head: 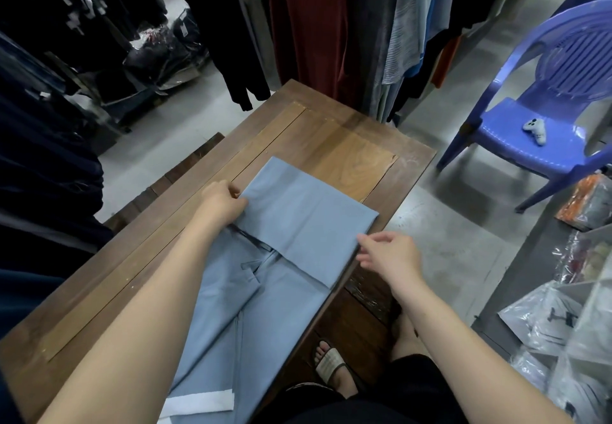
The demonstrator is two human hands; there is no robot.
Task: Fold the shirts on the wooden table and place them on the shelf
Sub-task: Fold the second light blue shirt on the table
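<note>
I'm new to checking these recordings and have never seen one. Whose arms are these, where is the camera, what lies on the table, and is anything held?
No machine here: a person works bare-handed, and the single camera sits on their head, looking down at their arms. On the wooden table lies a light blue shirt, its far part folded back over itself. The left hand grips the fold's left edge; the right hand is open at the fold's right edge, holding nothing. A purple chair stands to the right.
</note>
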